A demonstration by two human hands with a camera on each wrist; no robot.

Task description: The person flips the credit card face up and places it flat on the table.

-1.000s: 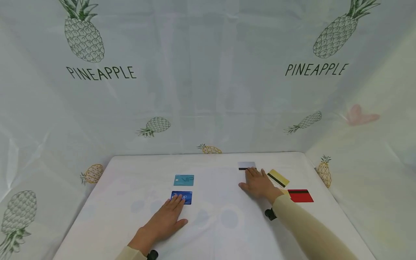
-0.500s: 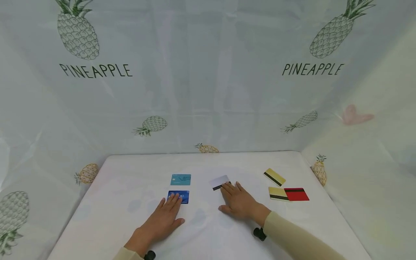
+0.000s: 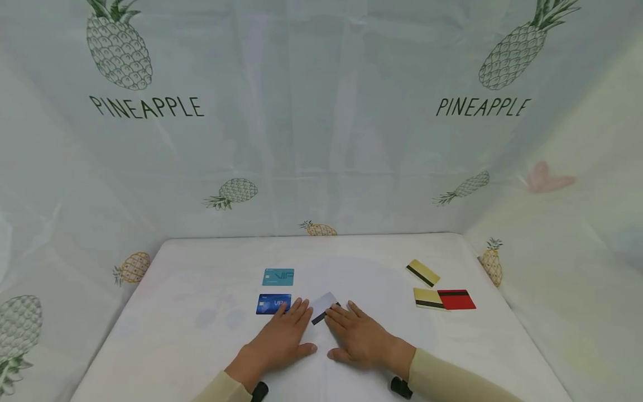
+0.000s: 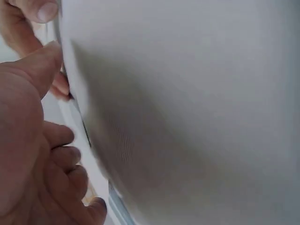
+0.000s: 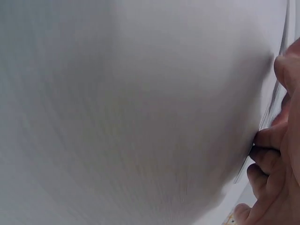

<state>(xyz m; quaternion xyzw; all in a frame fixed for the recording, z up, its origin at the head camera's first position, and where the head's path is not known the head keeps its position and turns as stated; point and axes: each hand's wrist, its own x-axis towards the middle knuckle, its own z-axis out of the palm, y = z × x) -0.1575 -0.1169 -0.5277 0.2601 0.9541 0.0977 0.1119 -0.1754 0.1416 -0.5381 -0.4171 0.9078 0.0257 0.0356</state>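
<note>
One silver magnetic-stripe card [image 3: 324, 303], its long axis slanted toward the far right, is touched from its right by the straight-fingered right hand [image 3: 363, 338]; the left hand [image 3: 279, 338], fingers extended, is placed just beside.

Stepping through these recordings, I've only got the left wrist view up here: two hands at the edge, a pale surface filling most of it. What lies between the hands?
Observer: The head view shows a dark-striped silver card there, lying at a slant.

Operator: Which hand's fingers cover part of it?

Observer: Those of the right hand; their tips overlap the card's right side.

Operator: Are there other cards farther off to the right?

Observer: Yes: a red card and a gold card side by side, with a second gold card set at an angle beyond them.
</note>
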